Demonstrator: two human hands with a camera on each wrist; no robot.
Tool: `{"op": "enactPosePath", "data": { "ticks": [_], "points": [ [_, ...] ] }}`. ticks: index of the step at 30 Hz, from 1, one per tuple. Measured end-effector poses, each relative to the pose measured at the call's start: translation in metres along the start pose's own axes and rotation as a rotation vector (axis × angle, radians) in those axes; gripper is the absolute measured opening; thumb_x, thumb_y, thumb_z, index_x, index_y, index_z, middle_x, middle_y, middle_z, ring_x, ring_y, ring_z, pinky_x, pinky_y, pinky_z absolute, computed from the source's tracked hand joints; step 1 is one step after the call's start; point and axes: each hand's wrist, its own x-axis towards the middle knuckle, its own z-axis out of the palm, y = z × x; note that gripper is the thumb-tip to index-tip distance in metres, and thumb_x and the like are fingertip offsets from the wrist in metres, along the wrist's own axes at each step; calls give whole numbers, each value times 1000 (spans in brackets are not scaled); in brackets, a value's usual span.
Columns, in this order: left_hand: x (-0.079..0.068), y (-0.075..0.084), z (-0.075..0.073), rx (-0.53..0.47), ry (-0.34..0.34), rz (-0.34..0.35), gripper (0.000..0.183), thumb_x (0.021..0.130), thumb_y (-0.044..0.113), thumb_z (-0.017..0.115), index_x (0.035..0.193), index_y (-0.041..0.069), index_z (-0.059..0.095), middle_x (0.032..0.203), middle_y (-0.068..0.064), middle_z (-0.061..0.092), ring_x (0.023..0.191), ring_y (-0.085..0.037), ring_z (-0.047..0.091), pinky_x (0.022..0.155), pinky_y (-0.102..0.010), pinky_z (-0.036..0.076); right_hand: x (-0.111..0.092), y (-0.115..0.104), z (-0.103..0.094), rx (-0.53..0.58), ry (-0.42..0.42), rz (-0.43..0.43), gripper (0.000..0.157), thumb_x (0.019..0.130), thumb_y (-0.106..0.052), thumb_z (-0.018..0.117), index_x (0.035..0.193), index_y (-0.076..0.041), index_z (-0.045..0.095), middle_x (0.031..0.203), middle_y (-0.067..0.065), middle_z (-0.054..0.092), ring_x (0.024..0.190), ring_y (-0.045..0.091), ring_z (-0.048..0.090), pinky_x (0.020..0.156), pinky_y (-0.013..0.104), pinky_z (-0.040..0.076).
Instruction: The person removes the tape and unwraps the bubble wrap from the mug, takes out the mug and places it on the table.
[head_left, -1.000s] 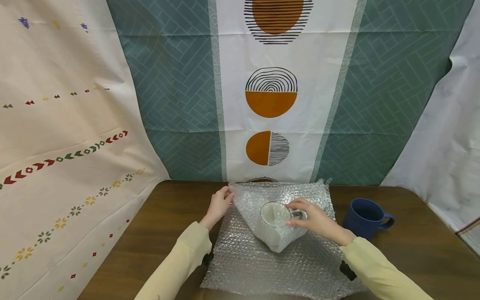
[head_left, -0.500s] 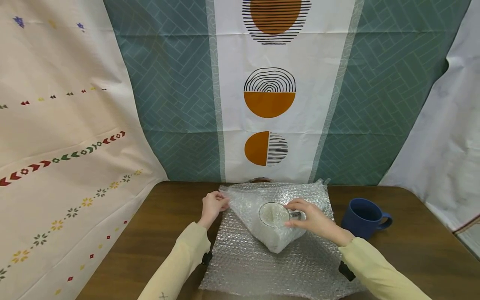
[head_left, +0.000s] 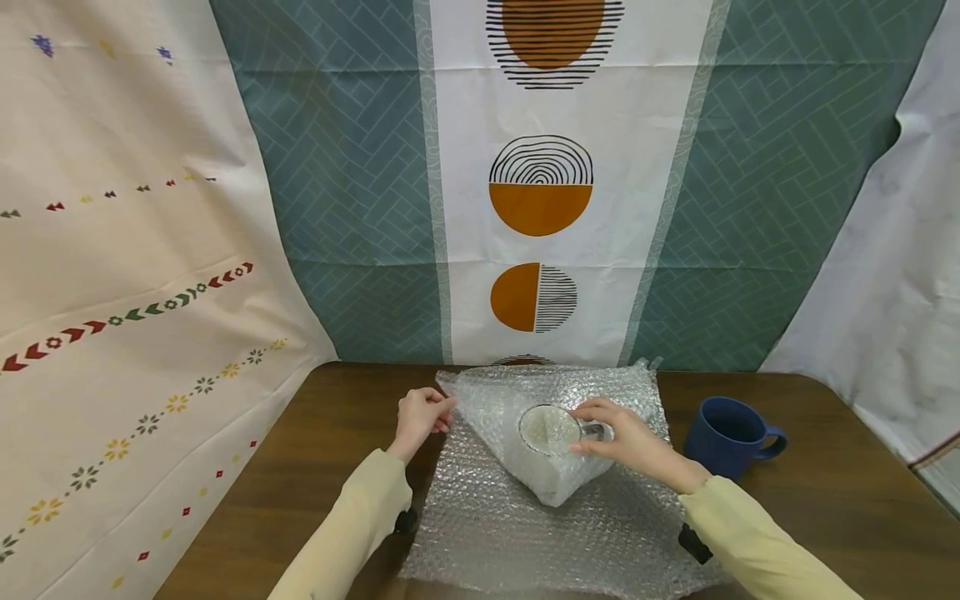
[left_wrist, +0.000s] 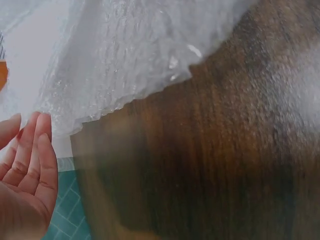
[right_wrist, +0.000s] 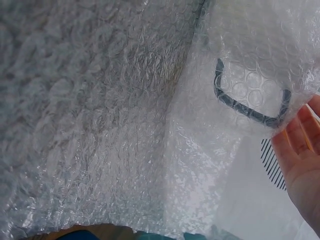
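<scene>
A clear glass mug (head_left: 550,427) with a dark rim stands on a sheet of bubble wrap (head_left: 517,550) in the head view. One flap of the wrap is folded up around its front and left side. My right hand (head_left: 630,437) holds the mug at its right side by the handle, thumb and fingers on either side. Through the wrap, the right wrist view shows a dark curved outline (right_wrist: 242,106) beside the right fingers. My left hand (head_left: 422,417) is at the wrap's far left corner; in the left wrist view its fingers (left_wrist: 46,165) are loosely extended, holding nothing.
A dark blue mug (head_left: 726,437) stands right of the wrap, close to my right forearm. The brown wooden table (head_left: 300,475) extends on both sides. A patterned cloth (head_left: 540,208) hangs behind its far edge, with pale cloths at the sides.
My left hand pulled the wrap's corner outward to the left, then let it go and moved slightly away. My right hand stays on the glass mug.
</scene>
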Motion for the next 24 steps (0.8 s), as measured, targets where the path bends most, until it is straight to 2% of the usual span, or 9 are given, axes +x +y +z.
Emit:
{"op": "enactPosePath", "data": {
  "ticks": [5,10,14,17,24],
  "points": [
    [-3,7,-2,-4,-25,47,15,82,11,68,74,-1,63,64,-17,62,46,-24,59,45,-30,50,0,-1,0,4,-5,-3,55,79,-39,66,118,-1,57,117,9,49,101,27,52,75,38,47],
    [-9,20,3,-14,-62,125,13,81,9,69,74,-1,63,59,-10,61,48,-24,58,50,-39,52,0,-1,0,-5,-1,-1,56,79,-40,66,118,-1,57,117,10,50,100,28,52,74,39,47],
    [-14,33,8,-20,-123,190,13,81,10,69,75,0,64,61,-9,60,53,-30,59,53,-43,51,0,-1,0,-6,0,1,56,79,-40,66,118,-1,57,117,10,50,100,28,52,75,40,47],
    [-17,41,12,-2,-170,257,11,81,11,69,80,2,64,67,-7,61,61,-34,59,54,-42,51,-1,-1,0,1,-1,1,56,79,-39,66,118,-1,57,117,10,50,100,28,52,75,40,47],
    [-19,53,20,90,-214,473,8,80,14,71,83,8,67,76,4,62,68,-14,57,57,-27,48,0,0,-1,-2,1,-1,55,79,-40,65,118,-1,57,117,10,50,100,28,52,74,39,47]
  ]
}}
